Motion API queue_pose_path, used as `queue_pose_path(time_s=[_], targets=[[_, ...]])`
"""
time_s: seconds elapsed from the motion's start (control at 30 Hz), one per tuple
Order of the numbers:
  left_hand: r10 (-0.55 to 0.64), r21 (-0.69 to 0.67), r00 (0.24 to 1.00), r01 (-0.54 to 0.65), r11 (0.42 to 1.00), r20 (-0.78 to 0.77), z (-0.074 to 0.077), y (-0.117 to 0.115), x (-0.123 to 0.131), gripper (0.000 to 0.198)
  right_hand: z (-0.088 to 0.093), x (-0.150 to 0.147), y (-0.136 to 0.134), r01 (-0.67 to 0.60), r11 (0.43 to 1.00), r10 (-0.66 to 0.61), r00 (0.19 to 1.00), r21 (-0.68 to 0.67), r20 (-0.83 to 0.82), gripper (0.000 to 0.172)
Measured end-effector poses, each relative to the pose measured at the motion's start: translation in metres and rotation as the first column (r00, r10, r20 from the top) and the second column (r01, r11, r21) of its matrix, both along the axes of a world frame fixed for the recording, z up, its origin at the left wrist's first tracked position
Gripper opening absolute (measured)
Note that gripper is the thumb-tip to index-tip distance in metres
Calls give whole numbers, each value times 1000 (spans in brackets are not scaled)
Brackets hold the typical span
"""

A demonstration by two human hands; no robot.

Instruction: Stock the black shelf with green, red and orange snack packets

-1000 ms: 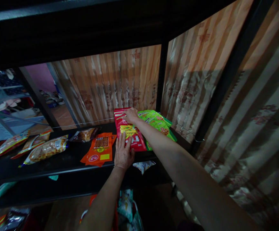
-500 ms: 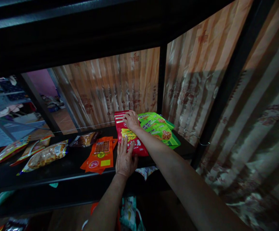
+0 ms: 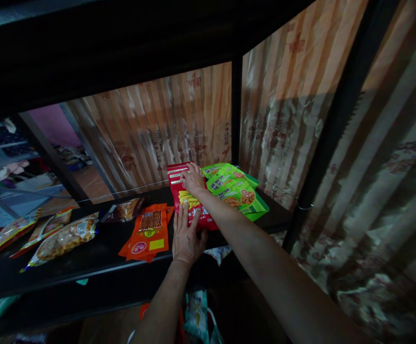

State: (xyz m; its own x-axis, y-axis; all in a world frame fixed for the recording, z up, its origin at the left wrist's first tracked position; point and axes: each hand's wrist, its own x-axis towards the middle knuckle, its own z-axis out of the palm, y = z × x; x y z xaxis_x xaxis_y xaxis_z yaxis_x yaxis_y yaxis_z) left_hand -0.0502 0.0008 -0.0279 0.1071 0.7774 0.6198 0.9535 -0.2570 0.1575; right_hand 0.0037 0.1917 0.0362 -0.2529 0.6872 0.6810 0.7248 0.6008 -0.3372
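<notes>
Red snack bags (image 3: 176,187), stacked with their top edges slightly offset, lie on the black shelf (image 3: 111,248). My left hand (image 3: 187,236) rests flat on the lower part of the top bag, fingers stretched out. Across the upper right part of the same bag lies my right hand (image 3: 192,179), its fingers extended and a little bent over the bag's surface. To the right, green snack bags (image 3: 243,196) overlap one another, partly behind my right forearm. Left of my left hand are orange snack bags (image 3: 148,234), fanned slightly.
Further left on the shelf lie a brown packet (image 3: 124,210) and several clear snack packets (image 3: 64,240). Black posts (image 3: 236,114) and a striped curtain (image 3: 154,129) stand behind and to the right. A thin wire (image 3: 136,187) runs along the back edge. More packets (image 3: 196,313) are below.
The view has shifted slightly. Both hands stay on the red bags in nearly the same positions, and the bags around them look unmoved.
</notes>
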Motion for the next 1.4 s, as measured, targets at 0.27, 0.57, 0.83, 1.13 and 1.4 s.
queue_pose_path(time_s=[0.27,0.57,0.83,1.13,1.4], targets=[[5,-31,1000,-5,999,-2,2,0,1,57,-7,-3,6,9,999,-9,1000,-34,8,12],[7,-23,1000,-6,1000,12,0,1,1,59,-5,-2,6,-3,998,6,999,-60,46,14],[13,-19,1000,-12,1000,14,2,1,2,56,5,2,-10,62,998,-58,990,-22,125,20],[18,-20,1000,-17,1000,17,1,1,3,56,4,14,-33,43,991,-13,973,-126,230,38],[39,-73,999,-39,997,3,5,-1,3,60,-3,20,-49,24,940,81,953,-340,291,64]])
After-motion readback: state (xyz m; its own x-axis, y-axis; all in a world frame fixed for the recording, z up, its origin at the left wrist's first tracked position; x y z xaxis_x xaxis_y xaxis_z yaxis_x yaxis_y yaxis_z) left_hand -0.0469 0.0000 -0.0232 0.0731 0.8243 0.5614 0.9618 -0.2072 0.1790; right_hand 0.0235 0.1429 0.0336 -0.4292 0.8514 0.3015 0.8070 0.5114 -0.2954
